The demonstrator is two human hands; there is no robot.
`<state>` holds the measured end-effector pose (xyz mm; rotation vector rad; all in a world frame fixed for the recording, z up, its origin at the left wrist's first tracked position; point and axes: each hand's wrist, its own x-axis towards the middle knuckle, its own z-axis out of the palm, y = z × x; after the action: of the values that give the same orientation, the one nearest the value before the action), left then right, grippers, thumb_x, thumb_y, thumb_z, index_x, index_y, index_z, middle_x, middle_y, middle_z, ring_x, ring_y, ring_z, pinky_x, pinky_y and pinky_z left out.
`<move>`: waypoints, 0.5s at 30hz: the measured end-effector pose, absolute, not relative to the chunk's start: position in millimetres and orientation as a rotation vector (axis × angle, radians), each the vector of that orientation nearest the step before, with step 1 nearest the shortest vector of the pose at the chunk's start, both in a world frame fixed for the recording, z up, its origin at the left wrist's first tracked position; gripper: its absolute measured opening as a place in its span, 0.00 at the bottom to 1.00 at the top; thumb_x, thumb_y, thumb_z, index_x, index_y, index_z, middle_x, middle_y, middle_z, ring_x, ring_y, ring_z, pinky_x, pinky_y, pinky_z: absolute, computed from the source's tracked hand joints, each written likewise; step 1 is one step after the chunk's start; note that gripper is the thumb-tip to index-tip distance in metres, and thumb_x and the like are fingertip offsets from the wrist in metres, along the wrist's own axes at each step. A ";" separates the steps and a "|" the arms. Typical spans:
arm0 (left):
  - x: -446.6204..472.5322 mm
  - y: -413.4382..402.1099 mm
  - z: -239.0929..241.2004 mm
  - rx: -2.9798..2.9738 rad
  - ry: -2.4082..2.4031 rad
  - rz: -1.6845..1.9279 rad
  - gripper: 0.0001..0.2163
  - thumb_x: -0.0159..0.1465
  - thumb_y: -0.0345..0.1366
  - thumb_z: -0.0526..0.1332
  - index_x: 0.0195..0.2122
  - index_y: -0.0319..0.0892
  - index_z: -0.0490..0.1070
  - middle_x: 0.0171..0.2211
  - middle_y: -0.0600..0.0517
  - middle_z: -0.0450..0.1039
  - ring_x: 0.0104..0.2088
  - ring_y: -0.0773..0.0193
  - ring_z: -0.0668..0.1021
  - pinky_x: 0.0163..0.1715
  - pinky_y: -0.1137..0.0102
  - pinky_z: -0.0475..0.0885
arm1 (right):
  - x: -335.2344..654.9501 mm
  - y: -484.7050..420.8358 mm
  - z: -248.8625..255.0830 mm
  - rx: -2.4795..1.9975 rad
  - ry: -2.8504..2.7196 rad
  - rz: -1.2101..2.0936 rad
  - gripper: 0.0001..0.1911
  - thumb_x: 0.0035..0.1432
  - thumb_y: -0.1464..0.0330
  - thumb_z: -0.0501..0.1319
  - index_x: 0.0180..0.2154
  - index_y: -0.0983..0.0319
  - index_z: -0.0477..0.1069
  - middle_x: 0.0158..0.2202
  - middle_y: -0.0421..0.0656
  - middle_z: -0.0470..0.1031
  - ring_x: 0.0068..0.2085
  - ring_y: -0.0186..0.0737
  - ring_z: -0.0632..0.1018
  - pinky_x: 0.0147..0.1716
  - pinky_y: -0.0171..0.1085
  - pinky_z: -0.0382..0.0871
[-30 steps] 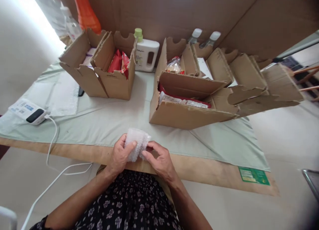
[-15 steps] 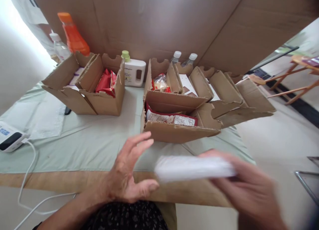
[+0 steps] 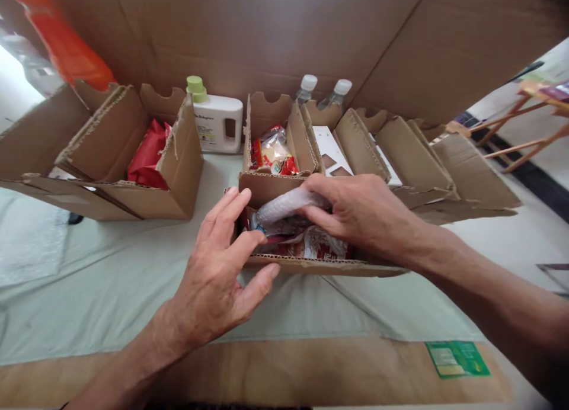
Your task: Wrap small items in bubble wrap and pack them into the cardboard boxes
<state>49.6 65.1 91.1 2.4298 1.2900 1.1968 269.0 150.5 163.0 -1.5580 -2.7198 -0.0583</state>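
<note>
Head view: bubble-wrapped bundle point(image 3: 284, 204) inside front cardboard box point(image 3: 320, 265) atop packets point(image 3: 320, 244).

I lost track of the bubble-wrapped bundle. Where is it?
Mid-frame in the head view: right hand holds the bubble-wrapped bundle over the near cardboard box, left hand beside it.

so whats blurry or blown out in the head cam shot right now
Head view: the orange bottle at top left is smeared by motion blur, and the far left edge glares white. Both hands, the left hand and right hand, and the bubble-wrapped item look fairly sharp. Wide-angle distortion bends the cardboard boxes outward, and the corners darken.
</note>
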 end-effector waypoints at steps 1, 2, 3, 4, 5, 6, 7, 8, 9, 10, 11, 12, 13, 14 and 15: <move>49.8 65.7 90.4 2.426 1.298 1.200 0.07 0.66 0.33 0.64 0.45 0.41 0.72 0.70 0.35 0.60 0.73 0.40 0.60 0.68 0.43 0.62 | 264.4 153.4 161.1 -1.549 -2.769 -0.041 0.05 0.61 0.66 0.63 0.38 0.59 0.75 0.27 0.41 0.77 0.28 0.40 0.74 0.28 0.36 0.52; 50.3 66.8 89.6 2.423 1.305 1.204 0.07 0.66 0.33 0.64 0.45 0.41 0.72 0.70 0.35 0.60 0.72 0.40 0.60 0.68 0.43 0.61 | 260.8 155.8 160.3 -1.538 -2.812 -0.015 0.04 0.61 0.66 0.63 0.37 0.60 0.74 0.26 0.41 0.77 0.28 0.39 0.73 0.28 0.35 0.51; 50.8 68.1 88.8 2.420 1.309 1.208 0.07 0.66 0.33 0.64 0.45 0.41 0.72 0.70 0.36 0.60 0.72 0.40 0.61 0.68 0.43 0.61 | 258.4 158.0 160.3 -1.527 -2.847 0.023 0.04 0.61 0.66 0.63 0.36 0.60 0.74 0.26 0.41 0.76 0.27 0.38 0.72 0.28 0.35 0.50; 51.2 69.5 88.0 2.417 1.314 1.210 0.07 0.66 0.33 0.64 0.45 0.41 0.72 0.69 0.36 0.61 0.72 0.41 0.61 0.68 0.43 0.61 | 257.3 159.8 161.2 -1.520 -2.865 0.074 0.04 0.61 0.67 0.63 0.35 0.61 0.73 0.25 0.41 0.75 0.26 0.37 0.71 0.28 0.35 0.49; 51.6 70.6 87.4 2.415 1.319 1.213 0.07 0.66 0.33 0.65 0.45 0.42 0.72 0.69 0.36 0.61 0.72 0.41 0.61 0.68 0.43 0.61 | 257.4 161.3 162.5 -1.522 -2.860 0.137 0.05 0.61 0.67 0.63 0.33 0.61 0.72 0.24 0.40 0.74 0.25 0.36 0.70 0.27 0.35 0.49; 51.9 71.6 86.8 2.413 1.321 1.217 0.07 0.66 0.34 0.65 0.45 0.42 0.72 0.69 0.36 0.62 0.72 0.41 0.61 0.68 0.43 0.61 | 258.5 162.4 164.1 -1.531 -2.830 0.208 0.06 0.61 0.66 0.63 0.32 0.61 0.71 0.23 0.39 0.74 0.25 0.35 0.69 0.27 0.35 0.50; 52.0 72.2 86.3 2.412 1.320 1.220 0.08 0.66 0.34 0.65 0.45 0.41 0.72 0.69 0.36 0.62 0.72 0.41 0.61 0.68 0.43 0.61 | 260.4 163.1 165.4 -1.545 -2.779 0.277 0.08 0.62 0.66 0.63 0.30 0.61 0.70 0.23 0.38 0.73 0.24 0.34 0.68 0.27 0.35 0.51; 52.1 72.6 85.9 2.411 1.317 1.222 0.08 0.66 0.34 0.65 0.45 0.41 0.72 0.68 0.36 0.62 0.72 0.41 0.62 0.68 0.43 0.62 | 262.5 163.3 166.1 -1.559 -2.719 0.339 0.10 0.63 0.65 0.62 0.29 0.60 0.70 0.23 0.38 0.73 0.24 0.34 0.68 0.27 0.35 0.53; 52.1 72.7 85.6 2.411 1.314 1.225 0.08 0.66 0.34 0.65 0.45 0.41 0.72 0.68 0.36 0.63 0.72 0.41 0.62 0.68 0.43 0.62 | 264.4 163.0 166.0 -1.573 -2.670 0.393 0.13 0.65 0.64 0.61 0.28 0.60 0.69 0.24 0.38 0.73 0.25 0.34 0.69 0.27 0.35 0.54; 52.1 72.7 85.3 2.411 1.310 1.229 0.08 0.66 0.34 0.65 0.45 0.41 0.72 0.68 0.36 0.63 0.72 0.41 0.62 0.68 0.43 0.62 | 265.9 162.4 165.1 -1.596 -2.643 0.421 0.14 0.65 0.62 0.60 0.27 0.60 0.69 0.24 0.39 0.74 0.25 0.34 0.69 0.27 0.35 0.56; 52.1 72.6 85.1 2.410 1.309 1.234 0.08 0.66 0.34 0.65 0.45 0.41 0.71 0.67 0.36 0.64 0.72 0.41 0.62 0.68 0.43 0.63 | 266.7 161.5 163.3 -1.633 -2.648 0.410 0.15 0.66 0.62 0.60 0.27 0.60 0.69 0.24 0.39 0.74 0.25 0.35 0.70 0.27 0.35 0.56; 52.3 72.5 84.9 2.409 1.311 1.238 0.08 0.66 0.34 0.65 0.45 0.41 0.71 0.67 0.36 0.64 0.72 0.41 0.62 0.67 0.43 0.63 | 266.8 160.3 161.0 -1.688 -2.680 0.353 0.15 0.65 0.62 0.60 0.27 0.61 0.70 0.24 0.40 0.75 0.26 0.36 0.71 0.27 0.35 0.56; 52.6 72.3 84.7 2.407 1.316 1.243 0.08 0.66 0.34 0.65 0.44 0.41 0.71 0.67 0.36 0.65 0.71 0.40 0.62 0.67 0.44 0.63 | 266.3 159.1 158.6 -1.750 -2.725 0.256 0.15 0.65 0.62 0.60 0.27 0.61 0.72 0.24 0.41 0.75 0.26 0.37 0.72 0.27 0.35 0.56; 53.0 72.2 84.5 2.407 1.323 1.246 0.08 0.66 0.34 0.65 0.44 0.41 0.71 0.66 0.36 0.65 0.71 0.40 0.63 0.67 0.44 0.63 | 265.4 158.0 156.2 -1.803 -2.769 0.134 0.14 0.64 0.62 0.61 0.27 0.61 0.73 0.24 0.43 0.76 0.27 0.39 0.74 0.27 0.36 0.56; 53.5 72.0 84.4 2.407 1.332 1.247 0.08 0.66 0.34 0.65 0.44 0.41 0.71 0.66 0.36 0.65 0.71 0.41 0.63 0.67 0.44 0.63 | 264.3 157.1 154.2 -1.835 -2.802 0.005 0.14 0.63 0.62 0.62 0.28 0.61 0.75 0.25 0.45 0.77 0.28 0.41 0.76 0.28 0.36 0.57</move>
<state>53.5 72.0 84.4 2.4074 1.3317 1.2472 264.3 157.1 154.2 -1.8352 -2.8018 0.0048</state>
